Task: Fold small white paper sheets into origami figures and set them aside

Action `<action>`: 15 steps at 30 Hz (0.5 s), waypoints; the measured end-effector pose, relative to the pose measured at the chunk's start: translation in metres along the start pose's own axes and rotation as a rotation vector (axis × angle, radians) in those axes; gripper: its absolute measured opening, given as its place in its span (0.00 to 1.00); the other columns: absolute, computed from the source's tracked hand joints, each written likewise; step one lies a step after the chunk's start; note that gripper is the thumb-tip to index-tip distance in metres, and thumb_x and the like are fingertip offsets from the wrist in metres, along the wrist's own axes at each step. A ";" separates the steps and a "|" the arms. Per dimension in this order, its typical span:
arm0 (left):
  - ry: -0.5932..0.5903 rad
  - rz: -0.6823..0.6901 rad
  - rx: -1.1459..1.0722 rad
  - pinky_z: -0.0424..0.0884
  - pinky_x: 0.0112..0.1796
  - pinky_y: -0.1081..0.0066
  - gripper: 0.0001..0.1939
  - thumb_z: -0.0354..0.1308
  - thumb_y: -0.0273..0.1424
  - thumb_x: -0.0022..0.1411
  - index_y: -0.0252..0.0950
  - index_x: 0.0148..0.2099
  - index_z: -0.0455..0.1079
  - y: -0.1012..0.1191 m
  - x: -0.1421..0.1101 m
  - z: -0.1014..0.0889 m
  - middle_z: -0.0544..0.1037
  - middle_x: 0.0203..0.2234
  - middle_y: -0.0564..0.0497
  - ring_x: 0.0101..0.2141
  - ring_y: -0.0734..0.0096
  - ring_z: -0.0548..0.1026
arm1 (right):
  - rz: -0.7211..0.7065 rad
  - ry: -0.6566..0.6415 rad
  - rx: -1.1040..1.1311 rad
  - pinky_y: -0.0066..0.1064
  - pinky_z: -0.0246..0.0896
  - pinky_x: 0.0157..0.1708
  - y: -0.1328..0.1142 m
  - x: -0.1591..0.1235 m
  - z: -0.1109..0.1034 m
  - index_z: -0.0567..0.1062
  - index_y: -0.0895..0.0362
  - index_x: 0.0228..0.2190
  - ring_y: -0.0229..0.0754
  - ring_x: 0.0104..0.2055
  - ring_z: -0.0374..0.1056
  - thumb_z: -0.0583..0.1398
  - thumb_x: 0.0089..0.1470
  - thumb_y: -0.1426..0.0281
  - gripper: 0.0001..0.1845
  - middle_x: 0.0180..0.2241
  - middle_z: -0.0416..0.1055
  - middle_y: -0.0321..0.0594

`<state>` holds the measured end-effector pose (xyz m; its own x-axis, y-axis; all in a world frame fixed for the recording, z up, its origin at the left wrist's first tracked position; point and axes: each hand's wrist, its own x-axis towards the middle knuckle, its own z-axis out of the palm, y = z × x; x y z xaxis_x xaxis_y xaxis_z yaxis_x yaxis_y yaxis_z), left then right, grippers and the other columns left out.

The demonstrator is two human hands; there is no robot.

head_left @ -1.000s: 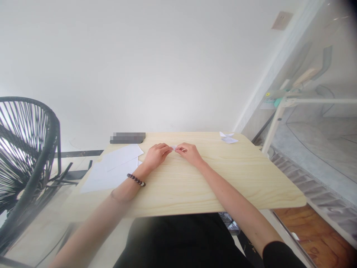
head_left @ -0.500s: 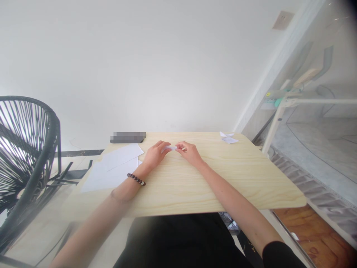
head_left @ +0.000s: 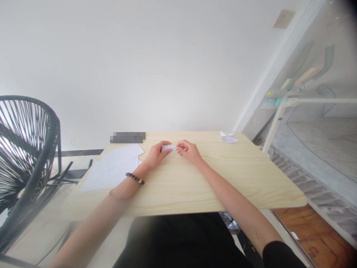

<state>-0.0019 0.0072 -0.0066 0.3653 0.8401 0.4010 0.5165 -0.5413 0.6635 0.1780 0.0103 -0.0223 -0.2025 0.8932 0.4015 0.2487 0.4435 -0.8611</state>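
A small folded piece of white paper (head_left: pixel 166 148) is held between my hands above the middle of the wooden table (head_left: pixel 192 186). My left hand (head_left: pixel 156 153) grips its left part, thumb in front and fingers behind. At the paper's right end, my right hand (head_left: pixel 189 150) pinches the tip between thumb and fingers. Parts of the paper are hidden by the fingers, so its full folded shape cannot be made out.
White paper sheets (head_left: pixel 111 169) lie on the table's left side. Folded white paper pieces (head_left: pixel 230 140) rest at the far right. A dark blurred-out object (head_left: pixel 126 137) sits at the back left. A dark woven chair (head_left: pixel 30 149) stands left of the table; a wall (head_left: pixel 167 67) is behind.
My left hand has opened its grip slightly and drawn a little left, so more of the folded paper shows. My right hand has stayed nearly in place, pinching the right end.
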 end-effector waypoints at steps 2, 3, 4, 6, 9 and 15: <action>-0.033 -0.059 -0.050 0.62 0.24 0.75 0.23 0.49 0.43 0.52 0.35 0.46 0.61 -0.001 0.000 0.000 0.71 0.32 0.50 0.25 0.75 0.67 | 0.007 0.012 0.010 0.25 0.64 0.22 0.000 0.000 0.000 0.68 0.57 0.33 0.33 0.25 0.66 0.55 0.45 0.63 0.13 0.30 0.70 0.39; -0.048 -0.077 -0.071 0.61 0.23 0.76 0.23 0.50 0.43 0.52 0.35 0.46 0.61 -0.001 -0.001 -0.001 0.71 0.31 0.50 0.24 0.75 0.67 | 0.012 0.013 0.011 0.25 0.65 0.22 0.000 0.000 0.000 0.68 0.57 0.34 0.33 0.25 0.66 0.55 0.44 0.63 0.14 0.30 0.70 0.39; -0.061 -0.090 -0.089 0.61 0.22 0.76 0.23 0.50 0.44 0.51 0.34 0.45 0.63 -0.001 -0.001 -0.001 0.72 0.30 0.51 0.23 0.76 0.66 | 0.016 0.010 0.010 0.25 0.65 0.22 -0.001 0.000 0.000 0.68 0.57 0.35 0.33 0.25 0.66 0.55 0.44 0.63 0.15 0.31 0.70 0.40; -0.078 -0.112 -0.120 0.60 0.21 0.77 0.22 0.50 0.44 0.51 0.34 0.42 0.65 -0.001 -0.001 -0.002 0.72 0.27 0.51 0.22 0.76 0.65 | 0.026 0.002 0.006 0.26 0.65 0.23 -0.001 -0.001 0.000 0.69 0.57 0.36 0.33 0.25 0.66 0.56 0.44 0.62 0.16 0.30 0.70 0.40; -0.088 -0.156 -0.140 0.58 0.19 0.77 0.21 0.51 0.45 0.50 0.34 0.40 0.67 0.000 -0.001 -0.003 0.71 0.23 0.53 0.20 0.77 0.64 | 0.051 -0.016 0.030 0.26 0.65 0.22 -0.001 -0.001 -0.002 0.69 0.57 0.37 0.34 0.25 0.66 0.56 0.43 0.61 0.18 0.30 0.70 0.40; -0.086 -0.195 -0.180 0.58 0.20 0.77 0.23 0.50 0.45 0.49 0.34 0.41 0.68 0.004 -0.002 -0.003 0.72 0.24 0.51 0.21 0.76 0.65 | 0.216 -0.111 0.204 0.27 0.66 0.23 0.004 0.002 -0.007 0.70 0.60 0.33 0.33 0.23 0.65 0.59 0.39 0.61 0.19 0.24 0.69 0.38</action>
<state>-0.0032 0.0033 -0.0029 0.3405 0.9177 0.2047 0.4402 -0.3480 0.8277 0.1852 0.0144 -0.0233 -0.2702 0.9466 0.1758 0.1044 0.2103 -0.9720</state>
